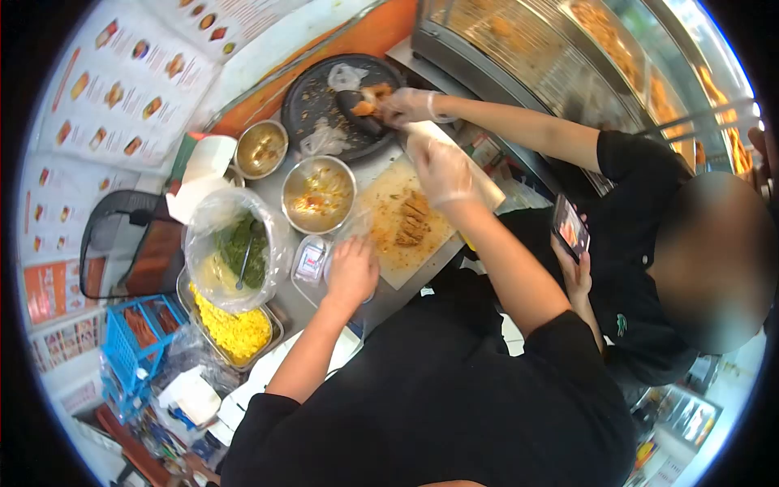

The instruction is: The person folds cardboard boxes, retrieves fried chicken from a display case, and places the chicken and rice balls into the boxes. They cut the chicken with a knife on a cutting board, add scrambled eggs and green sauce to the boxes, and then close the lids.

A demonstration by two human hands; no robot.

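Observation:
My right hand, in a clear plastic glove, is closed above the far side of a cutting board. What it grips, if anything, is hidden. On the board lies a sliced browned fried cutlet among crumbs. My left hand reaches down at the board's left edge, beside a clear plastic tub. Its fingers point away from me; whether they grip anything cannot be made out. Ahead, a co-worker's gloved hand holds a fried piece over a round black tray with crumbs and crumpled plastic.
Two steel bowls, a plastic-lined container of green leaves and a tray of yellow shreds stand left. At right, the co-worker holds a phone close to my right arm. A glass food display borders the far right.

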